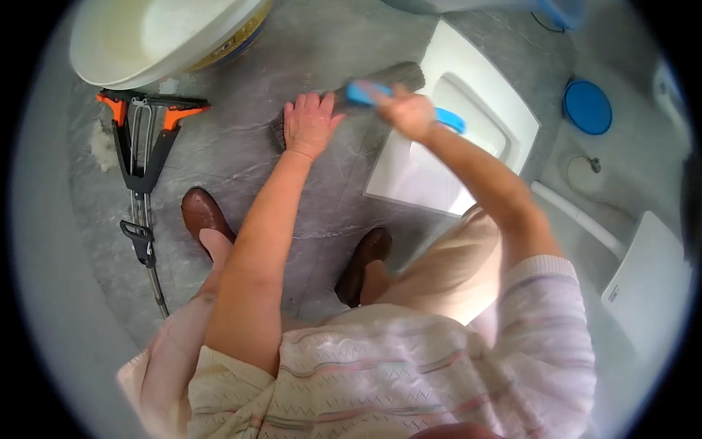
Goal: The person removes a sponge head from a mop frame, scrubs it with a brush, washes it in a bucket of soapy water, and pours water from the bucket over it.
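Note:
My left hand presses on one end of a long grey ribbed mop pad, its fingers curled over the far edge and the thumb pointing right. The pad lies slantwise, its right end at the edge of a white squat toilet. In my right hand, blurred by motion, is a blue brush. The blue brush's front part rests over the pad's middle, just right of my left hand. Bristles are hidden from this angle.
A large pale basin stands at upper left. Below it lies a mop frame with orange clips. A round blue lid, a white pipe and a white panel are at right. My brown shoes stand on grey tiles.

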`<state>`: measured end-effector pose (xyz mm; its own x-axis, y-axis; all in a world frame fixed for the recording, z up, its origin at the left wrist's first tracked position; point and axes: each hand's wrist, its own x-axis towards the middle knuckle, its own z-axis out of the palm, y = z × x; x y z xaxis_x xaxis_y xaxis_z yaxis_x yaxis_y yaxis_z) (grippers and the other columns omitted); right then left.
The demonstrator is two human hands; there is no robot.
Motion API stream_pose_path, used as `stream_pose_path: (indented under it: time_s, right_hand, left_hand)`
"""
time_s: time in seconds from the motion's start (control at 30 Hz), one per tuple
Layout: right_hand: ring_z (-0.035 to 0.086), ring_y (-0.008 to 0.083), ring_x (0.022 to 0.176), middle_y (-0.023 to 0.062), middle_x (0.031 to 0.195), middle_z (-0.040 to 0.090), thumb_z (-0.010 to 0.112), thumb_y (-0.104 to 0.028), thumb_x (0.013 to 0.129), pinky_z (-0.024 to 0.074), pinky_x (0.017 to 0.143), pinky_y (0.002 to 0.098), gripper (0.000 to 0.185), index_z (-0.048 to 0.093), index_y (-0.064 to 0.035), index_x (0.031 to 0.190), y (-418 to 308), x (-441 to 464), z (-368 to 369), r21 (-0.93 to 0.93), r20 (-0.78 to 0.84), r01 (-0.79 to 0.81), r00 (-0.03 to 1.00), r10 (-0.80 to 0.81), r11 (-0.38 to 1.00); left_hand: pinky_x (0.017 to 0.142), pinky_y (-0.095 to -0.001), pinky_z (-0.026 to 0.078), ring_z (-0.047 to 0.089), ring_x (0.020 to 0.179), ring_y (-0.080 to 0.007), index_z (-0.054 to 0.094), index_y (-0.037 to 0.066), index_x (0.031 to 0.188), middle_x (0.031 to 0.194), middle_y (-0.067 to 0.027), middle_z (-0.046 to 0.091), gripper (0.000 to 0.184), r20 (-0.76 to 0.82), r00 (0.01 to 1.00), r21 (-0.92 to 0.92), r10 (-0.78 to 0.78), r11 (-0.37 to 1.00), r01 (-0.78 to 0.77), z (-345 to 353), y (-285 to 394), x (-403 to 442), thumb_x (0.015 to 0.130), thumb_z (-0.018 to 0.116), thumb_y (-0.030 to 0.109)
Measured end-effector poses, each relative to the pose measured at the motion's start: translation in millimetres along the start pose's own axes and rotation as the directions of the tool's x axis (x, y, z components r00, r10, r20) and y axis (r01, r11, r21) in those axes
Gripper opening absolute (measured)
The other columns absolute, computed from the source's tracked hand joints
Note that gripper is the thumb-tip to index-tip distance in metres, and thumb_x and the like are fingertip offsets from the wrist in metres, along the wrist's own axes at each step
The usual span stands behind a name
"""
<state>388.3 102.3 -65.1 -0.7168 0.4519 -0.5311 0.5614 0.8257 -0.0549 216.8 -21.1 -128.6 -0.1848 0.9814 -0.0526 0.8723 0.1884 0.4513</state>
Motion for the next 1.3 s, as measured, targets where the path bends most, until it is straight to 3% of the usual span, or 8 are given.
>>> stream_pose_path:
  time_s: [0.2, 0.27, 0.43, 0.6, 0.73, 0.8, 1.03, 1.3]
  right_hand:
    - [0.061, 0.0288, 0.078, 0.0192, 0.092, 0.056, 0.043, -0.022, 0.091, 0.0515, 0.068, 0.0386, 0.059, 0.015, -0.0361, 0.141, 60.5, -25.7, -34.9, -0.001, 0.057, -0.485, 0.873, 0.484, 0.874]
    - [0.061, 0.0306, 0.081, 0.0205, 0.094, 0.055, 0.042, -0.024, 0.090, 0.0514, 0.068, 0.0392, 0.057, 0.017, -0.0369, 0.140, 25.5, 0.1, 3.0, 0.081, -0.288, -0.122, 0.947, 0.140, 0.989]
    - [0.061, 0.0351, 0.087, 0.0245, 0.105, 0.052, 0.043, -0.017, 0.087, 0.0518, 0.070, 0.0380, 0.063, 0.015, -0.0376, 0.140, 20.7, -5.2, 10.0, 0.051, 0.093, -0.127, 0.988, 0.122, 0.991]
    - [0.060, 0.0305, 0.092, 0.0176, 0.102, 0.058, 0.039, -0.030, 0.092, 0.0510, 0.074, 0.0387, 0.054, 0.017, -0.0285, 0.142, 98.1, -56.2, -35.9, -0.049, 0.160, -0.613, 0.775, 0.612, 0.789]
    - [0.062, 0.0295, 0.079, 0.0172, 0.089, 0.059, 0.041, -0.047, 0.090, 0.0501, 0.068, 0.0405, 0.047, 0.036, -0.0303, 0.134, -7.9, 20.1, -18.8, 0.110, -0.255, -0.065, 0.963, 0.091, 0.992]
    - [0.061, 0.0323, 0.082, 0.0182, 0.093, 0.058, 0.041, -0.047, 0.090, 0.0502, 0.071, 0.0402, 0.047, 0.034, -0.0336, 0.134, -43.9, 30.9, -30.6, 0.184, -0.042, -0.026, 0.999, 0.034, 0.983]
    - [0.063, 0.0264, 0.079, 0.0127, 0.090, 0.063, 0.039, -0.039, 0.093, 0.0512, 0.067, 0.0385, 0.047, 0.025, -0.0358, 0.138, 125.3, -85.7, -15.5, -0.172, 0.101, -0.608, 0.772, 0.628, 0.775]
    - [0.058, 0.0335, 0.087, 0.0169, 0.091, 0.061, 0.058, -0.040, 0.081, 0.0465, 0.079, 0.0408, 0.059, 0.034, -0.0303, 0.135, 34.7, -25.8, -39.5, 0.554, -0.113, -0.277, 0.909, 0.401, 0.785]
  left_hand:
    - [0.070, -0.0384, 0.038, 0.051, 0.085, -0.0234, 0.058, 0.014, 0.110, 0.086, -0.0051, 0.053, 0.044, -0.042, 0.999, 0.027, -0.012, 1.000, 0.013, 3.0, 3.8, 3.3, 0.073, 0.066, 0.037]
    - [0.070, -0.0384, 0.038, 0.051, 0.085, -0.0234, 0.058, 0.014, 0.110, 0.085, -0.0048, 0.053, 0.044, -0.043, 0.999, 0.041, 0.006, 0.999, -0.004, 5.2, 4.2, -0.7, 0.073, 0.066, 0.037]
    - [0.070, -0.0390, 0.038, 0.051, 0.085, -0.0237, 0.057, 0.013, 0.111, 0.088, -0.0050, 0.054, 0.046, -0.028, 0.999, 0.010, 0.015, 1.000, -0.015, 0.8, 2.2, -1.3, 0.072, 0.067, 0.037]
    - [0.071, -0.0391, 0.037, 0.050, 0.088, -0.0233, 0.058, 0.014, 0.109, 0.088, -0.0054, 0.054, 0.042, -0.023, 0.999, 0.041, -0.037, 0.998, 0.038, 1.5, 5.7, 2.7, 0.073, 0.067, 0.035]
    - [0.070, -0.0397, 0.038, 0.052, 0.087, -0.0246, 0.057, 0.016, 0.111, 0.089, -0.0058, 0.055, 0.045, -0.012, 1.000, 0.079, -0.006, 0.997, 0.007, 6.4, 3.4, -1.2, 0.072, 0.067, 0.035]
    - [0.070, -0.0400, 0.039, 0.052, 0.087, -0.0249, 0.057, 0.016, 0.111, 0.089, -0.0063, 0.055, 0.044, 0.039, 0.999, 0.097, -0.001, 0.995, -0.003, -0.3, 3.9, 3.9, 0.072, 0.068, 0.034]
    - [0.073, -0.0404, 0.039, 0.050, 0.091, -0.0236, 0.056, 0.015, 0.112, 0.093, -0.0051, 0.054, 0.046, -0.003, 0.998, 0.072, -0.070, 0.995, 0.070, 3.5, 6.6, -0.2, 0.071, 0.069, 0.032]
    - [0.081, -0.0439, 0.039, 0.050, 0.099, -0.0258, 0.054, 0.011, 0.111, 0.100, -0.0058, 0.055, 0.049, -0.015, 0.990, 0.014, -0.142, 0.990, 0.143, -33.4, -17.7, 7.9, 0.071, 0.069, 0.035]
